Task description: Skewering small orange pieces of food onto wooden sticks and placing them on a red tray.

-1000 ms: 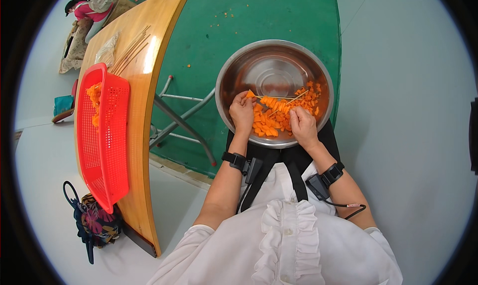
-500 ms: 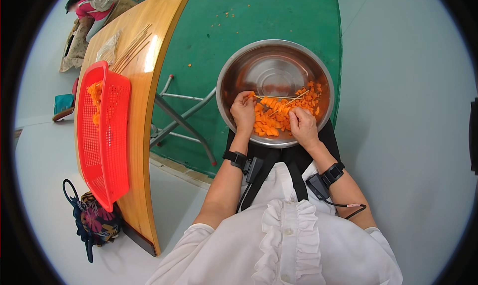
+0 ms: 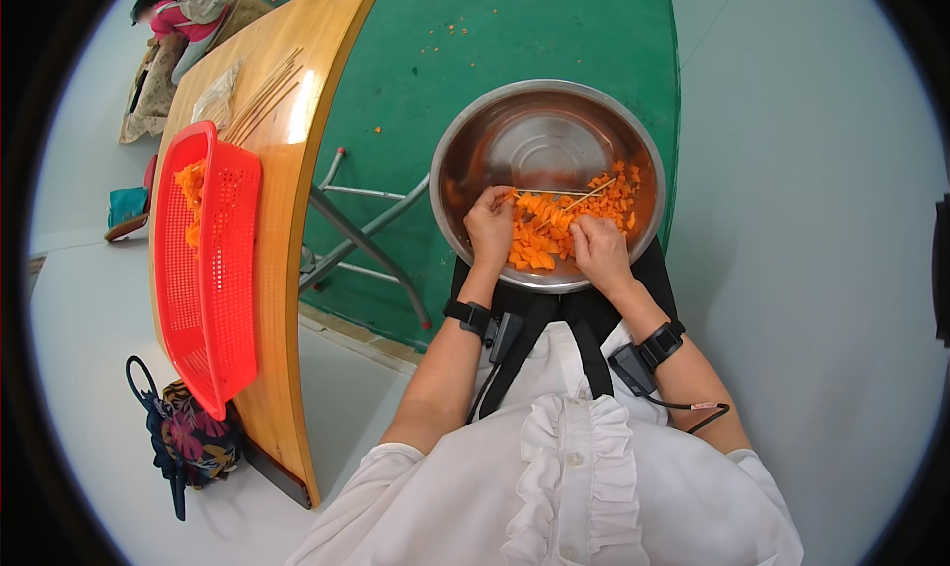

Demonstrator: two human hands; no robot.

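Note:
A wide steel basin (image 3: 546,141) rests on my lap, with loose orange vegetable pieces (image 3: 625,195) heaped on its right and near side. Over the heap, my two hands stretch a close-packed row of orange slices (image 3: 544,210), ridged like a spiral. My left hand (image 3: 490,232) pinches its left end with the fingertips. Its right end is gripped by my right hand (image 3: 602,254), thumb and fingers closed. Whether a stick runs through the row is hidden. Thin wooden skewers (image 3: 592,194) lie in the basin behind it.
To the left stands a wooden table (image 3: 282,299) on folding metal legs (image 3: 361,239). On it are a red plastic basket (image 3: 233,299) with orange pieces, several thin sticks (image 3: 265,101) and a clear bag (image 3: 216,96). A patterned bag (image 3: 193,437) is by the table; another person (image 3: 183,17) sits far left.
My left hand has shifted slightly right and nearer to me, closer to the right hand. The row of orange slices is bunched a little tighter between them.

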